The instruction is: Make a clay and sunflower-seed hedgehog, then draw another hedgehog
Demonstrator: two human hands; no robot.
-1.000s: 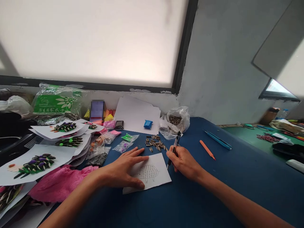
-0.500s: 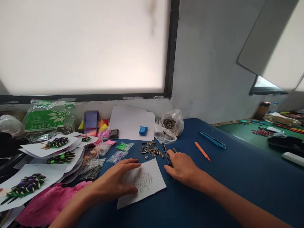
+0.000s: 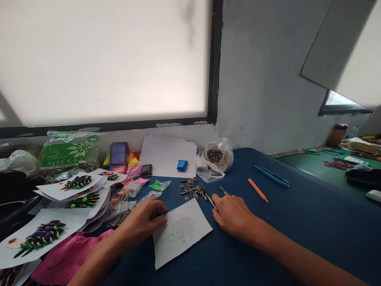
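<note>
A white sheet (image 3: 193, 220) with a line drawing of a hedgehog-like animal lies on the blue table, slightly turned. My left hand (image 3: 145, 218) is at its left edge, with bent fingers and the thumb apart from them, holding nothing I can see. To the right of the sheet, my right hand (image 3: 235, 212) has its thumb and fingers closed around a dark pen (image 3: 210, 199) that points up and left. A thin metal-tipped tool (image 3: 224, 191) shows just beyond its knuckles; its other end is hidden. Striped sunflower seeds (image 3: 193, 190) lie loose above the sheet.
At left are stacked cards (image 3: 44, 234) with seed hedgehogs, a pink cloth (image 3: 68, 258) and small bags of coloured clay (image 3: 160, 185). Behind stand a bag of seeds (image 3: 214, 157) and a blue packet (image 3: 181, 165). Blue tweezers (image 3: 270, 175) and an orange pen (image 3: 258, 190) lie right.
My left hand has drawn back left off the drawing, uncovering the animal's head. My right hand has closed on the pen, which has tilted. The view has shifted slightly.
</note>
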